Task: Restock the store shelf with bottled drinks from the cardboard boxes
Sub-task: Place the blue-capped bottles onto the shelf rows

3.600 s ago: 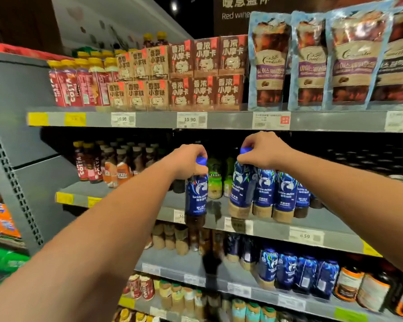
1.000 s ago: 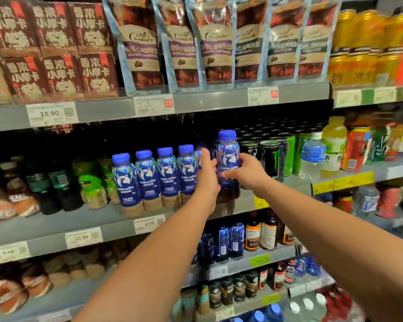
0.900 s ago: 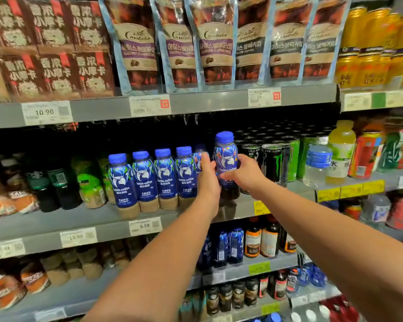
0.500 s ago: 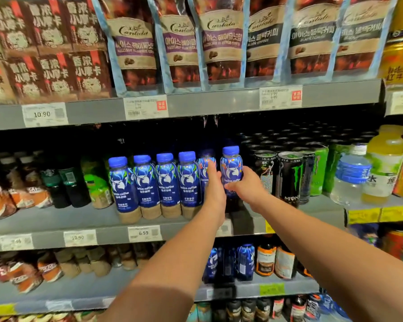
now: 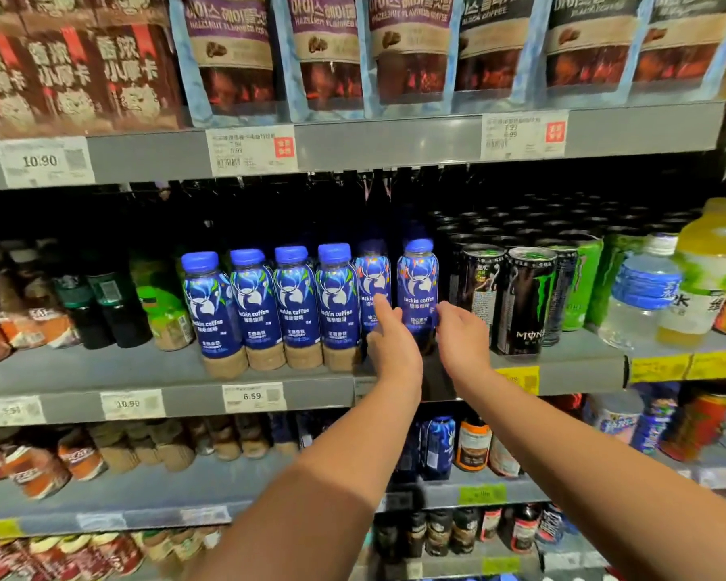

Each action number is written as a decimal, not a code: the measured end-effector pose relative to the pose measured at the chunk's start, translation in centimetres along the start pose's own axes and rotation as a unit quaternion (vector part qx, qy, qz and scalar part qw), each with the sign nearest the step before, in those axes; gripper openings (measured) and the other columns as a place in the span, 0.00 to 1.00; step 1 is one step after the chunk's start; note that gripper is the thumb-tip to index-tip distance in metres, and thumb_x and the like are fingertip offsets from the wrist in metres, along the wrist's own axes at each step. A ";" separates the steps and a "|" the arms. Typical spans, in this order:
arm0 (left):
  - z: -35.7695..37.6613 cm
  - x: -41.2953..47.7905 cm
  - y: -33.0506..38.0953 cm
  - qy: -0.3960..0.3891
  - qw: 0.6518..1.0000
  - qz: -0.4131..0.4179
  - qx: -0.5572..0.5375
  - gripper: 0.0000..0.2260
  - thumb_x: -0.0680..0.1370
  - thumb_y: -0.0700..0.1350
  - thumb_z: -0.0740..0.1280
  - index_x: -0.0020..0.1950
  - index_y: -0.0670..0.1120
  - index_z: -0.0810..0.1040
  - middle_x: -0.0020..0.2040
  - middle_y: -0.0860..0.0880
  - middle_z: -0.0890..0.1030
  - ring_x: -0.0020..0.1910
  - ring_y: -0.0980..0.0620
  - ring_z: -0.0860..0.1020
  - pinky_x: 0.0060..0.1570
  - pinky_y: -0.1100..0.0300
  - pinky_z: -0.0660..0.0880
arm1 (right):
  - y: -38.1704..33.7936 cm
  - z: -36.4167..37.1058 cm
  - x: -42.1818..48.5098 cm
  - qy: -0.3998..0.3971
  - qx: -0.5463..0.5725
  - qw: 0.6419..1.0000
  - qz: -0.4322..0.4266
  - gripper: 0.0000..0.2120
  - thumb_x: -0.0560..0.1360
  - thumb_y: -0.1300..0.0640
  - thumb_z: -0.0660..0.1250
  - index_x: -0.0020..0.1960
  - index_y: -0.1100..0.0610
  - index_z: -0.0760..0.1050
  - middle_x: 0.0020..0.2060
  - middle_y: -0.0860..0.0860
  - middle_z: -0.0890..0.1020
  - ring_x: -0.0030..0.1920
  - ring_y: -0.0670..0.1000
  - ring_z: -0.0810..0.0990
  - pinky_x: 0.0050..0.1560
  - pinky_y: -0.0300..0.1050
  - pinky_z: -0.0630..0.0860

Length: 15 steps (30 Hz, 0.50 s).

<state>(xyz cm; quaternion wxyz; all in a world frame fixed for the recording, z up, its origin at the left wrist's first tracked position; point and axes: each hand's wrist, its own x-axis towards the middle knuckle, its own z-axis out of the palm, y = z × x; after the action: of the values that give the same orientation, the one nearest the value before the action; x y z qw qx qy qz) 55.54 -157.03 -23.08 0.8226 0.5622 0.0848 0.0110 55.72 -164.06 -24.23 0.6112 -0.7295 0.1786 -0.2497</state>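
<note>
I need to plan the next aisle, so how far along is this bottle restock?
Done: six blue bottles stand in a row on the middle shelf, beside the black cans. In hand: the left hand and right hand sit open at the rightmost bottle, which stands on the shelf; neither visibly grips it. Left: unclear, since no cardboard boxes show in this view.

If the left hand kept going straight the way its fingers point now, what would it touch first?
Most likely the recessed blue coffee bottle: the left hand already has fingertips at its label, though depth is hard to judge.
</note>
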 end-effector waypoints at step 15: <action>-0.8 0.3 1.1 -0.077 0.995 -0.037 0.056 0.24 0.81 0.59 0.53 0.62 0.44 0.77 0.62 0.48 0.77 0.57 0.54 0.72 0.57 0.59 0.65 | -1.6 0.0 0.0 -0.112 0.010 0.989 0.098 0.20 0.81 0.43 0.49 0.50 0.53 0.75 0.49 0.53 0.76 0.53 0.53 0.73 0.64 0.53 0.69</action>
<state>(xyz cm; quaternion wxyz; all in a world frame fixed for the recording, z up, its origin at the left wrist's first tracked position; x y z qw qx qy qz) 55.77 -155.91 -22.39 0.7938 0.6030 0.0424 -0.0677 55.67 -163.76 -22.71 0.6563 -0.7255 0.1771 -0.1069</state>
